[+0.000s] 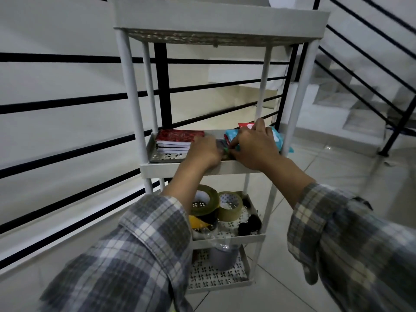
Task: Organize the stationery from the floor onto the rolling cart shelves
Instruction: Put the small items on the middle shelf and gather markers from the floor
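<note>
A white rolling cart (144, 109) with several shelves stands in front of me. On its second shelf (180, 170) lies a stack of red-covered notebooks (177, 139) at the left and a light blue packet (276, 137) at the right, with a red item (245, 125) behind it. Both hands reach into the middle of this shelf. My left hand (203, 152) and my right hand (254, 143) meet over a small green and red object (227, 149), mostly hidden by the fingers. Which hand grips it is unclear.
The shelf below holds tape rolls (204, 201), a yellow roll (198, 222) and black binder clips (249, 225). A grey container (222, 255) sits on the lowest shelf. Black railing bars (67, 102) run behind the cart. Stairs (360, 109) descend at the right. The floor is white tile (337, 172).
</note>
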